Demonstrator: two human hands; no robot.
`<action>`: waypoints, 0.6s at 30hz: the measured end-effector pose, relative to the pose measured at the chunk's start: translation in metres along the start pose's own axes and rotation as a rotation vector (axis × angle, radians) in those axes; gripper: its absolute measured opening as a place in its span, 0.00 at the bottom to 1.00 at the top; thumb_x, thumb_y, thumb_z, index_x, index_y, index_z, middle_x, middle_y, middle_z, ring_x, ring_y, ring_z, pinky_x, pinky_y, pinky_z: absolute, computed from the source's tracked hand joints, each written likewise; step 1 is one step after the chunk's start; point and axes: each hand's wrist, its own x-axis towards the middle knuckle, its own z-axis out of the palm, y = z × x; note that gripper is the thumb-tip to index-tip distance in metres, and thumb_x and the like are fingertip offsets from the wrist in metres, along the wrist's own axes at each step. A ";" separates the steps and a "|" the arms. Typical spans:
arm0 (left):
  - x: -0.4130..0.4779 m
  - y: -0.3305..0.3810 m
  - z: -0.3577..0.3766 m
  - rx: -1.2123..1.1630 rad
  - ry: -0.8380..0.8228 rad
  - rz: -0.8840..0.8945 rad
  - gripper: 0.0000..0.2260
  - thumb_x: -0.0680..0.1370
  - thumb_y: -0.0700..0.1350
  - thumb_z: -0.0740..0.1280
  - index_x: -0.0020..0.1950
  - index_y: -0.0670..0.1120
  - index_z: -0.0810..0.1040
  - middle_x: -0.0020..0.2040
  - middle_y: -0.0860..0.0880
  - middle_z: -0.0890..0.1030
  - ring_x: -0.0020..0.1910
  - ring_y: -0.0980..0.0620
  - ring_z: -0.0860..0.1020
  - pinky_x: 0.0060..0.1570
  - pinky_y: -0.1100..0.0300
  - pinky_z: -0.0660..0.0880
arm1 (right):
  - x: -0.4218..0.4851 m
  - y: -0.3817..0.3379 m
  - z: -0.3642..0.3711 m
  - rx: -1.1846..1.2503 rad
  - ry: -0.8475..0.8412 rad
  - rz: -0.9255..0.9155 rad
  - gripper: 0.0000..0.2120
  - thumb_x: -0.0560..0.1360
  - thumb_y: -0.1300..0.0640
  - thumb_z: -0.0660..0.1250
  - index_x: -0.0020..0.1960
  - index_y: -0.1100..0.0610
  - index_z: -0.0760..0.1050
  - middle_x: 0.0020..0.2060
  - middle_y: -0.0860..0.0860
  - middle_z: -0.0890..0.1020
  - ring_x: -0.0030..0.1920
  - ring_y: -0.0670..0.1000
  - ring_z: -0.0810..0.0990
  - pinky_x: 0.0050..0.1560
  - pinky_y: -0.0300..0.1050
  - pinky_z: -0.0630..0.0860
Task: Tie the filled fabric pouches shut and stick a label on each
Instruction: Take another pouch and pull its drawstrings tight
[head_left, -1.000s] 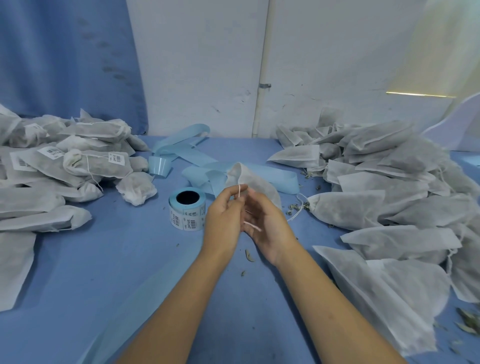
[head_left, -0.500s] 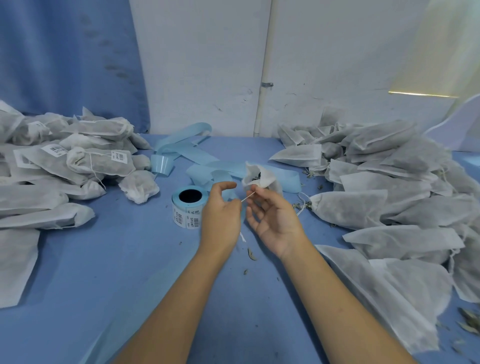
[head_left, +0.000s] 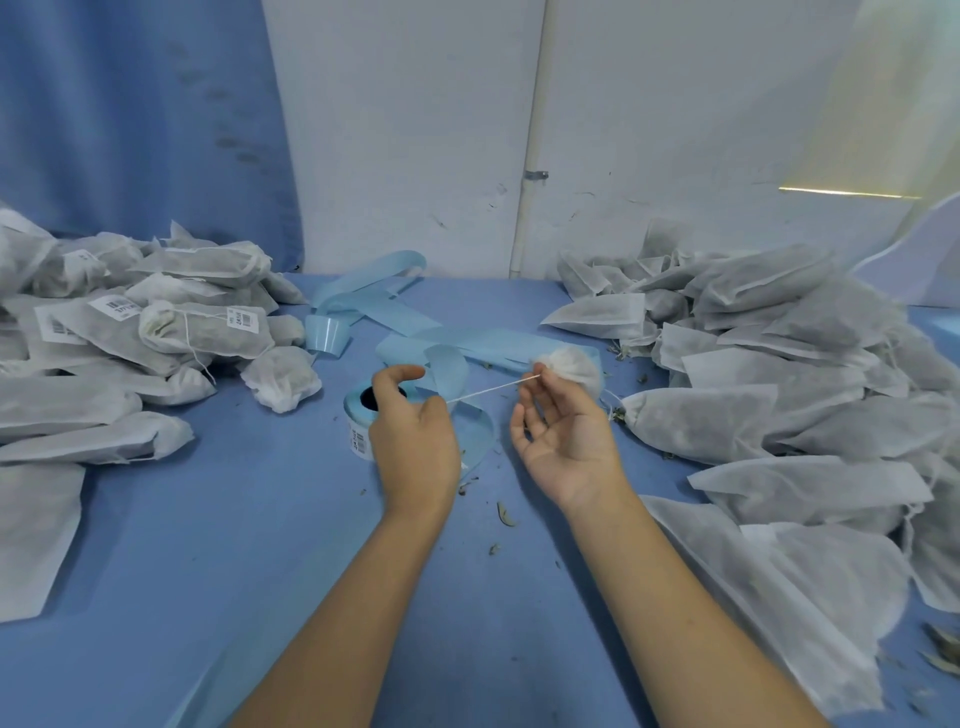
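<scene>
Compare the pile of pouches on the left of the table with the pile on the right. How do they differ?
The left pile has white barcode labels on several pouches; no label shows in the right pile. Some left pile pouches have necks gathered shut with string; most in the right pile lie with flat, ungathered tops. Both are whitish fabric pouches with dark filling, on the blue table.

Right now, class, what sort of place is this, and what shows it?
Probably a small packing workshop: untied pouches heaped right, labelled pouches piled left, a label roll between on the blue table.
</scene>
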 end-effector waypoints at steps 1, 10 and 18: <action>0.000 0.000 0.000 -0.002 -0.002 0.001 0.13 0.75 0.33 0.58 0.52 0.50 0.69 0.26 0.54 0.69 0.22 0.61 0.69 0.25 0.67 0.64 | -0.001 0.000 0.001 0.012 0.002 -0.001 0.06 0.76 0.61 0.66 0.43 0.57 0.81 0.32 0.47 0.83 0.43 0.45 0.78 0.45 0.36 0.74; -0.001 -0.010 -0.004 0.123 -0.163 0.140 0.10 0.75 0.41 0.56 0.50 0.50 0.75 0.24 0.54 0.73 0.23 0.54 0.68 0.28 0.53 0.67 | -0.001 -0.015 -0.007 -0.341 -0.164 -0.116 0.05 0.78 0.56 0.64 0.53 0.50 0.76 0.49 0.40 0.85 0.52 0.42 0.79 0.53 0.37 0.71; -0.008 -0.002 0.002 0.088 -0.158 0.183 0.19 0.73 0.53 0.54 0.51 0.52 0.82 0.45 0.60 0.82 0.44 0.60 0.77 0.46 0.63 0.72 | 0.000 -0.003 -0.008 -0.805 -0.135 -0.250 0.07 0.72 0.64 0.69 0.47 0.58 0.82 0.43 0.47 0.85 0.43 0.40 0.80 0.46 0.34 0.73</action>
